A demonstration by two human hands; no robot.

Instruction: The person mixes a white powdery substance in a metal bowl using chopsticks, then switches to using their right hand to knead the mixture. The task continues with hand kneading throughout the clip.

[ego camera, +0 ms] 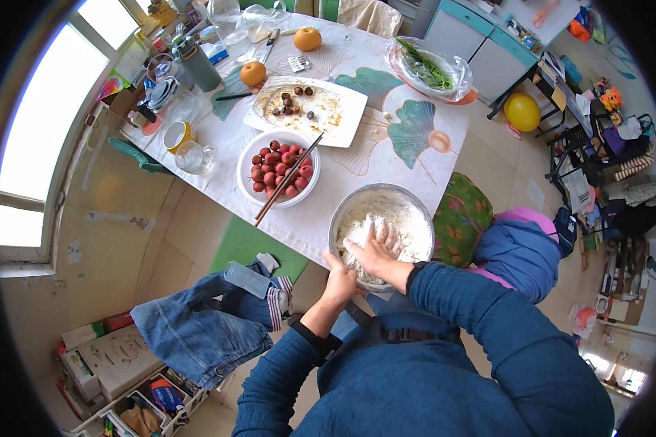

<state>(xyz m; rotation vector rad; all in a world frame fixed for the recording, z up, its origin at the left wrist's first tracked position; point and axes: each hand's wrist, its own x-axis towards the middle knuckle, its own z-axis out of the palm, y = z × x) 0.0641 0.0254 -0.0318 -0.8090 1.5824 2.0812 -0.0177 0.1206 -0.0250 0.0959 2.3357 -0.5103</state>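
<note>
A metal mixing bowl stands at the table's near corner, with floury, crumbly dough inside. My left hand grips the bowl's near left rim. Pressed into the flour, my right hand has spread, flour-coated fingers and grasps no distinct object. Left of the bowl, a white plastic bowl holds red hawthorn-like fruit, and a pair of dark chopsticks lies across it. Behind that, a white rectangular plate carries several small brown pieces and crumbs.
On the table stand a yellow mug, a glass mug, a green-grey bottle, two round pears, a knife and bagged greens. A denim jacket lies over something at lower left; a green patterned cushion is beside the table.
</note>
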